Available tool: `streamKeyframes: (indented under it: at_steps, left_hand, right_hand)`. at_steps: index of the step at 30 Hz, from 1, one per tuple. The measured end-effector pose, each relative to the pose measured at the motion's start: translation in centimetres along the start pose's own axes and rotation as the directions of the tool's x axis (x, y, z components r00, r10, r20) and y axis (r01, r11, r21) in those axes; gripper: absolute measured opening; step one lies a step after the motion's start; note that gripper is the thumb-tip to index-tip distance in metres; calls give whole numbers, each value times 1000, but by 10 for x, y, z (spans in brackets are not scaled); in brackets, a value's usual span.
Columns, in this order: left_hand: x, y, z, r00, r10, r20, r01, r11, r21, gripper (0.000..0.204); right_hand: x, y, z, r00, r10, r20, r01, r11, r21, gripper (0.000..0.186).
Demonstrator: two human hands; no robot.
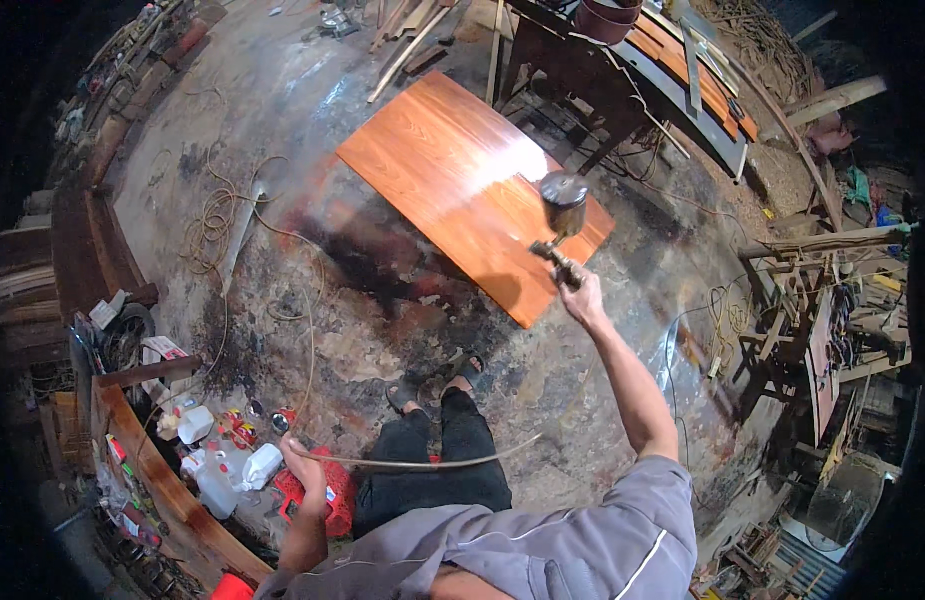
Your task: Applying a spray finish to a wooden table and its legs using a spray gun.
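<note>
Workshop with spray gun (563, 215), wood panel (473, 200)

Glossy orange-brown rectangular wooden panel (433, 160), lying diagonally, glare toward far edge; exact tilt hard to judge. Metal spray gun (554, 256), dark rounded cup (565, 195) on top, at panel's right end. Thin tan flexible hose (413, 464), gently bowed, nearer than panel.

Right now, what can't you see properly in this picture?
In the head view:
Spray gun: handle mostly hidden by the right hand.
Hose: part covered by the left hand.
Wooden board: underside hidden by its shiny upper face.
Brown container: top cut off by the upper edge.
</note>
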State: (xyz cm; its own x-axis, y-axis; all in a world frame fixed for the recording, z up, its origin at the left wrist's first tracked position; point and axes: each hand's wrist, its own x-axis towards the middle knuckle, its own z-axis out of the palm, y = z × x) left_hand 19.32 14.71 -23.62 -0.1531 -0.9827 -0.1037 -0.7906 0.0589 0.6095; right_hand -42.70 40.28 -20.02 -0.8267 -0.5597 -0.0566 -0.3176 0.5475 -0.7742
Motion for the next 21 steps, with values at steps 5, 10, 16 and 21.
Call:
streamKeyframes:
  at_steps: [5,10,16,21]
  left_hand:
    - [-4,-9,1,998,56,-27,-54,997,57,37]
    - [-13,-8,6,999,-16,-48,18,999,41,38]
    - [-10,-9,9,992,-91,-87,92,996,8,40]
    - [-7,-12,8,991,-95,-99,89,994,-62,40]
  right_hand:
    - [45,12,-24,955,-26,-294,-2,996,-94,25]
    - [45,8,-31,955,28,-295,-82,982,-171,27]
    - [0,-6,-2,990,-131,-61,129,991,-35,21]
    - [-29,-24,16,966,3,258,-25,996,82,28]
